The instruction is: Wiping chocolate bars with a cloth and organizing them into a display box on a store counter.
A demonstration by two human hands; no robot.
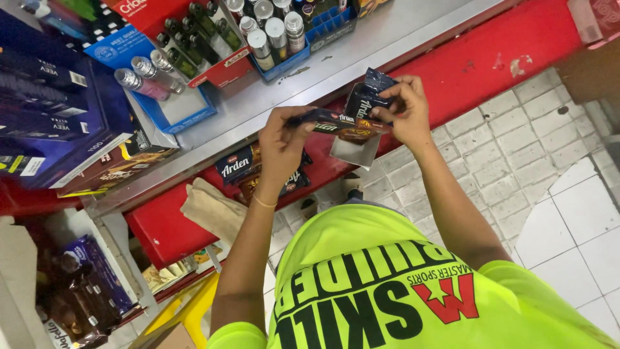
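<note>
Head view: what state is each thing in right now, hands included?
Left hand: closed on one end of the snack packet.
Right hand: gripping the other end, with a dark wrapper.
Snack packet: held flat, above the shelf edge.
Spray cans: upright in blue tray.
Bottles: lying down.

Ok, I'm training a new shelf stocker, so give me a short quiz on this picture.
1. True or false: the left hand and the right hand both grip snack packets.
2. The shelf edge is: A green, B red, C white?
3. What stands in the blue trays?
Key: 1 true; 2 B; 3 small bottles.
</note>
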